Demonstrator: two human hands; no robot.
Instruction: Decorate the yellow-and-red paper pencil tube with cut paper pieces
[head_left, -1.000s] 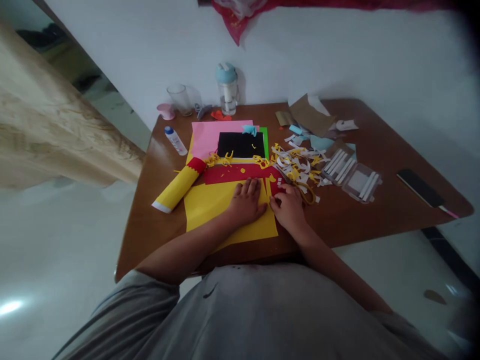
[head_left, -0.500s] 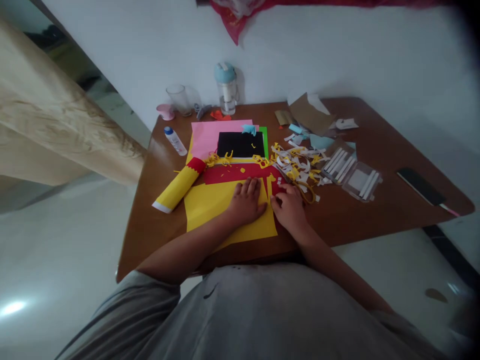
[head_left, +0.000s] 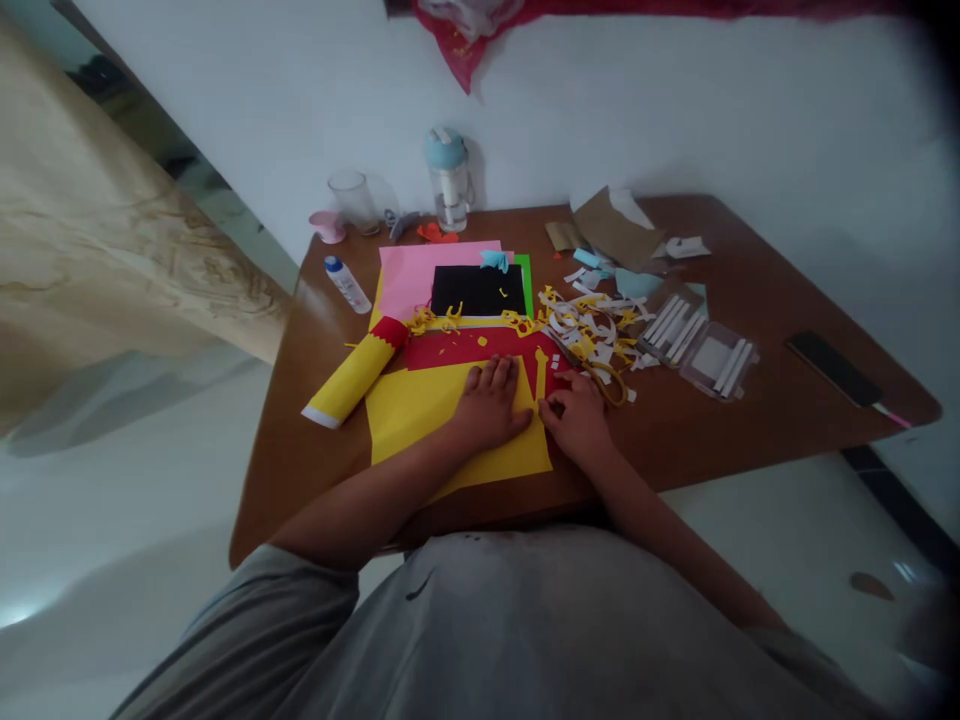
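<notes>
My left hand (head_left: 489, 402) lies flat with its fingers stretched on a sheet of yellow paper (head_left: 416, 425), near its right edge. Just right of that edge, my right hand (head_left: 581, 418) has its thumb and finger pinched at the lower end of a narrow yellow paper strip (head_left: 541, 374). The fingertips partly hide that end. Scissors with yellow handles (head_left: 616, 385) lie just beyond my right hand. Under the yellow sheet and the strip is red paper (head_left: 450, 345). A rolled yellow tube with a red scalloped end (head_left: 356, 375) rests to the left.
White and yellow paper scraps (head_left: 592, 325) are heaped behind the scissors, beside an open clear case of white sticks (head_left: 697, 345). Further back stand a water bottle (head_left: 448, 180) and a glass (head_left: 354, 200). A glue bottle (head_left: 347, 285) lies left; a phone (head_left: 832, 368) lies right.
The view has shifted slightly and darkened a little. My right fingertips have moved slightly at the strip's lower end. My left hand stays flat on the yellow sheet.
</notes>
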